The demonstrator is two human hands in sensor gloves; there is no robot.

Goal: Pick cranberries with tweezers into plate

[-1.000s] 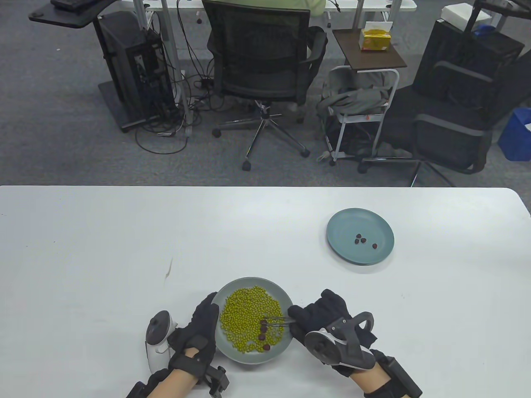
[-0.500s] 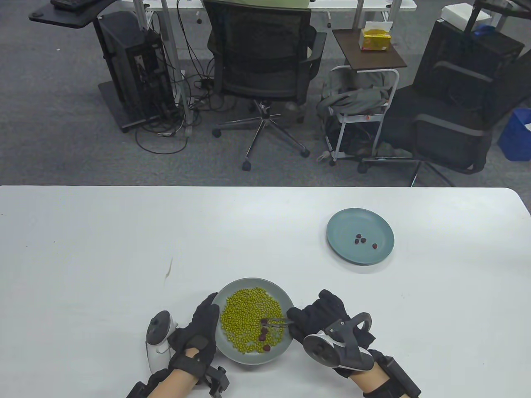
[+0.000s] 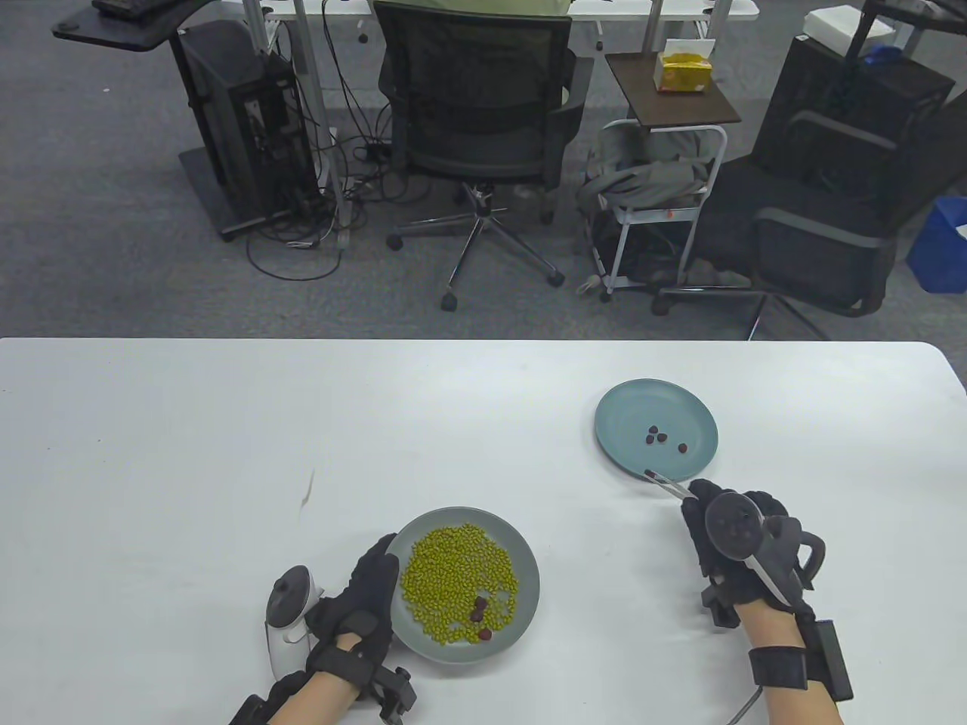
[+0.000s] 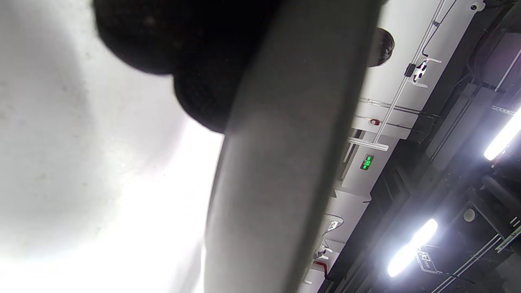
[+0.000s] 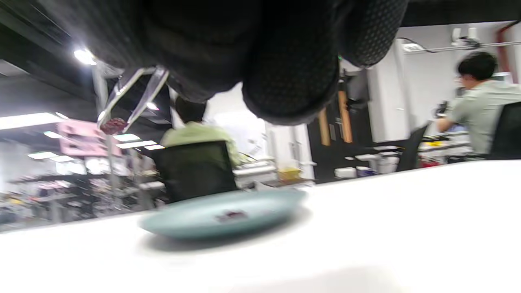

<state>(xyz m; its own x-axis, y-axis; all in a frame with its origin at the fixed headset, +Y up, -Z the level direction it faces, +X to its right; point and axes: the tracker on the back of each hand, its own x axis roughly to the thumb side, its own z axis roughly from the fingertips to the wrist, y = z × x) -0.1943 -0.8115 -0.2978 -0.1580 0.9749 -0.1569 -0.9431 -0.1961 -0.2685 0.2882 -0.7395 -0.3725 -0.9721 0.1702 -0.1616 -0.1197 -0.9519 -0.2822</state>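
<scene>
right hand [image 3: 744, 547] grips tweezers [image 3: 668, 484], 1 cranberry [image 5: 114, 125] pinched at blue plate [image 3: 627, 453] rim, right of centre | 4 cranberries on it | left hand [image 3: 363, 604] holds pea plate [image 3: 529, 596], lower centre, 3 cranberries

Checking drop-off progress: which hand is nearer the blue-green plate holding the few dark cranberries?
Right. The right hand hovers just beside the blue-green plate's near rim, holding metal tweezers; the left hand rests far off against the grey plate of green beans.
</scene>
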